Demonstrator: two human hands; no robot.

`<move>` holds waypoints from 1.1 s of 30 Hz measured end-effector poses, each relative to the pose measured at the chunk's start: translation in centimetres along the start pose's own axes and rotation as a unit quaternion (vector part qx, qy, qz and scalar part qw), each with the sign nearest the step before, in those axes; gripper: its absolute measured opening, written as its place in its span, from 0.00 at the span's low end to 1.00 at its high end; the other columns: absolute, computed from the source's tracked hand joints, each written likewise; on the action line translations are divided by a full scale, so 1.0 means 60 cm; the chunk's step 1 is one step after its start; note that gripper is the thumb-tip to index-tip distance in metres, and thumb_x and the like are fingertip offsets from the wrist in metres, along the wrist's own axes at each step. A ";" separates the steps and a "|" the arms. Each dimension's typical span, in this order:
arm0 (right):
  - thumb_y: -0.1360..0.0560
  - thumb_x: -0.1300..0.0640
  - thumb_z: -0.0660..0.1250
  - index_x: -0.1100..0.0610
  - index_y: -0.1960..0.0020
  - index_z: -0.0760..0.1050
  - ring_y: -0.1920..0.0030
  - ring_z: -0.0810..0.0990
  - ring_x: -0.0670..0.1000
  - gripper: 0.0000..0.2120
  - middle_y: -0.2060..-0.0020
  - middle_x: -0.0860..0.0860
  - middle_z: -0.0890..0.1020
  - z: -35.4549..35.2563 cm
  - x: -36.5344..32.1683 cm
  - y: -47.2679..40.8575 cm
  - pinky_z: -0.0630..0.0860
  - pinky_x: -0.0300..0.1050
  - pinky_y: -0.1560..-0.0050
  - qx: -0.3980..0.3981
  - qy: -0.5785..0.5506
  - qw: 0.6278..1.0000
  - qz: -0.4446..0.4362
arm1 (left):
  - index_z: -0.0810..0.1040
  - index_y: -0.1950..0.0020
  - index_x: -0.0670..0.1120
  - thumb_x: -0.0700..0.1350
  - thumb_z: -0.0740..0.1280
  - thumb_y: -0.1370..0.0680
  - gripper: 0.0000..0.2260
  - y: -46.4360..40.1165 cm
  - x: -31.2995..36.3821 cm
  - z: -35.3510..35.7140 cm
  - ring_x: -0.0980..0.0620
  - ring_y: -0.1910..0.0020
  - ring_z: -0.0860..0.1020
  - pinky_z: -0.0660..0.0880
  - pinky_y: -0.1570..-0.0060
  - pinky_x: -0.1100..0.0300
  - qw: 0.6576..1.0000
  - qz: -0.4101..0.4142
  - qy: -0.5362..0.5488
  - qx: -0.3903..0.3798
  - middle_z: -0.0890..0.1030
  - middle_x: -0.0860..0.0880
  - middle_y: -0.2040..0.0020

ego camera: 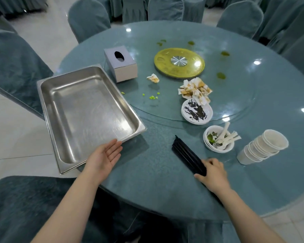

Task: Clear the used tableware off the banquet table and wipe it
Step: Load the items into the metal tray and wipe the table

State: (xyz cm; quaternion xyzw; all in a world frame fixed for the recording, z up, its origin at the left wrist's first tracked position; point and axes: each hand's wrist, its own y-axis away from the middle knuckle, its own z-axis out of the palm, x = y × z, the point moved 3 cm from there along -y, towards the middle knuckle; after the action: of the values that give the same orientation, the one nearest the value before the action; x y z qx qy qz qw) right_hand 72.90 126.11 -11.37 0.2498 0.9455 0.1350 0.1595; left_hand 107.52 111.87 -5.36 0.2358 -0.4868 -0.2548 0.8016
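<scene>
Diagonally, black chopsticks (pixel 188 156), tips far-left.

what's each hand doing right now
Left hand: open, palm up, beside the steel tray.
Right hand: closed on the black chopsticks.

Right hand (pixel 213 173) grips chopsticks (pixel 188 156); left hand (pixel 104 157) open beside tray (pixel 88 111)
</scene>
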 end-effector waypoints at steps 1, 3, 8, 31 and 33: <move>0.30 0.43 0.71 0.49 0.29 0.67 0.37 0.66 0.54 0.32 0.38 0.51 0.69 -0.001 0.003 -0.003 0.67 0.50 0.36 -0.007 -0.021 1.000 -0.004 | 0.73 0.35 0.43 0.42 0.54 0.19 0.15 -0.003 0.000 0.008 0.48 0.40 0.76 0.69 0.39 0.56 1.000 -0.004 -0.007 -0.004 0.79 0.46 0.41; 0.30 0.46 0.72 0.50 0.30 0.67 0.36 0.67 0.55 0.31 0.38 0.51 0.70 -0.004 0.007 -0.007 0.68 0.50 0.36 -0.016 -0.030 0.999 -0.007 | 0.74 0.37 0.43 0.42 0.55 0.19 0.14 -0.007 -0.001 0.024 0.48 0.41 0.76 0.70 0.40 0.56 1.000 -0.011 -0.020 -0.012 0.80 0.46 0.42; 0.33 0.50 0.70 0.53 0.36 0.67 0.40 0.69 0.54 0.27 0.41 0.53 0.71 0.009 -0.013 -0.011 0.71 0.47 0.39 -0.040 -0.002 0.999 0.004 | 0.76 0.41 0.44 0.43 0.56 0.19 0.12 -0.008 0.001 0.041 0.50 0.46 0.79 0.74 0.48 0.58 0.999 -0.021 -0.039 -0.018 0.81 0.46 0.45; 0.31 0.57 0.68 0.57 0.47 0.69 0.42 0.74 0.56 0.14 0.46 0.54 0.76 0.015 -0.032 -0.002 0.73 0.47 0.47 -0.045 0.119 0.989 -0.071 | 0.79 0.46 0.47 0.44 0.58 0.20 0.10 -0.007 -0.020 0.032 0.53 0.54 0.81 0.74 0.58 0.58 0.994 -0.055 -0.092 -0.008 0.83 0.49 0.50; 0.30 0.56 0.67 0.56 0.46 0.68 0.43 0.75 0.56 0.15 0.46 0.54 0.76 0.020 -0.031 0.004 0.73 0.47 0.47 -0.048 0.126 0.987 -0.083 | 0.79 0.46 0.47 0.44 0.59 0.20 0.10 -0.007 -0.019 0.033 0.53 0.54 0.80 0.74 0.58 0.58 0.994 -0.054 -0.094 -0.011 0.83 0.49 0.50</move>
State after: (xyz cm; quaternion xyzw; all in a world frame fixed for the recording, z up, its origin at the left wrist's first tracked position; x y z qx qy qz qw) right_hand 74.98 125.57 -11.98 0.1435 0.9679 0.1969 0.0611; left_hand 105.21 112.05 -5.57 0.2279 -0.5438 -0.3243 0.7397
